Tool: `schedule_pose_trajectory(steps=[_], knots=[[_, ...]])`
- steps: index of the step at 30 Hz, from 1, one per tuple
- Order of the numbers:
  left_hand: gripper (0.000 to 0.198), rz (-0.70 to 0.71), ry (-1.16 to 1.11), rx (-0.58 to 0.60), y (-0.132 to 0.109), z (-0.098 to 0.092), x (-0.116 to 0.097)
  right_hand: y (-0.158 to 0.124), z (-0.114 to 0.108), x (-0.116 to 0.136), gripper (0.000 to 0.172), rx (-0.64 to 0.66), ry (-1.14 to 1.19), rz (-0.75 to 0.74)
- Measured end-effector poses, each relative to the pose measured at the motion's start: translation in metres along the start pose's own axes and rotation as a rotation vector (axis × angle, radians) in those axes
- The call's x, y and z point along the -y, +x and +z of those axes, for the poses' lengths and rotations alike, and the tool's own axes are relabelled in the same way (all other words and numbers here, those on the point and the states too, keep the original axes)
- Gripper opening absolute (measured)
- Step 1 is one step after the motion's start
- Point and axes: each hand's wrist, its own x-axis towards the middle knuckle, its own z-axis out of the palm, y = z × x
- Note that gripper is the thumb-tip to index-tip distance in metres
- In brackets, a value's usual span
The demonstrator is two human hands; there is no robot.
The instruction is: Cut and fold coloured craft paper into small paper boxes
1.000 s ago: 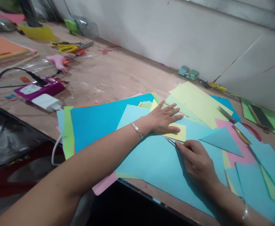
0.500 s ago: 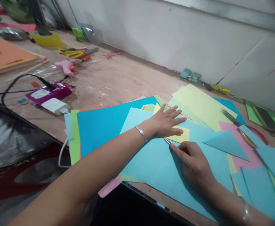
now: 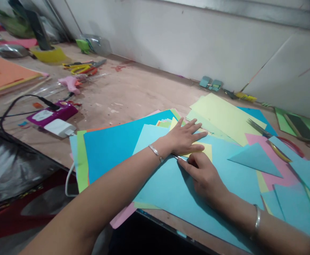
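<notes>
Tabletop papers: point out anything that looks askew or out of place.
A pink sheet juts past the near edge of the table from under the large light-blue sheet, visibly out of line with it.

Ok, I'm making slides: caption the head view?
Left hand spread over yellow paper, right hand gripping a slim metallic tool.

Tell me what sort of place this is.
Probably a craft workspace: coloured paper sheets, scissors and what looks like a pink glue gun lie on one worktop.

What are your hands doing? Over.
Left hand spread on yellow paper. Right hand gripping metal tool, tip near left hand. Scissors lying apart, to the right.
</notes>
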Motion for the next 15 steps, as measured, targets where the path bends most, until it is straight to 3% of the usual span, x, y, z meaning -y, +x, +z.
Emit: schedule_pose_trajectory(steps=[3, 9, 15], knots=[[0.063, 0.007, 0.016, 0.006, 0.001, 0.001, 0.001, 0.004, 0.003, 0.003, 0.025, 0.007, 0.124, 0.075], [0.063, 0.016, 0.033, -0.002, 0.001, 0.003, 0.002, 0.003, 0.005, -0.003, 0.020, 0.041, 0.194, 0.082], [0.063, -0.003, 0.007, 0.014, 0.001, 0.002, 0.002, -0.001, 0.000, 0.009, 0.029, 0.143, 0.229, 0.233]])
